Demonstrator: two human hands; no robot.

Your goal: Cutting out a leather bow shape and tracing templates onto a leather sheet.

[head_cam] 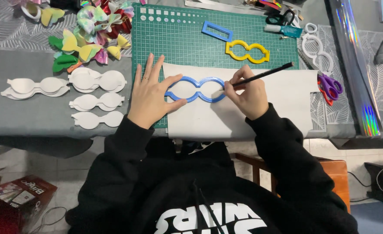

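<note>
Looking down from above, we see our left hand (150,93) lying flat with fingers spread, pressing a blue double-loop template (195,89) onto a white sheet (226,117). Our right hand (250,95) is curled around a black pencil (265,74), its tip touching the template's right loop. The sheet lies partly over a green cutting mat (178,39) on a grey table (35,112). A yellow template (247,51) and a blue rectangular frame (217,31) rest farther back on the mat. Left of our hand sit stacks of white cut-out shapes (97,102), with colourful finished bows (94,30) beyond them. Purple-handled scissors (330,86) lie at the sheet's right edge.
</note>
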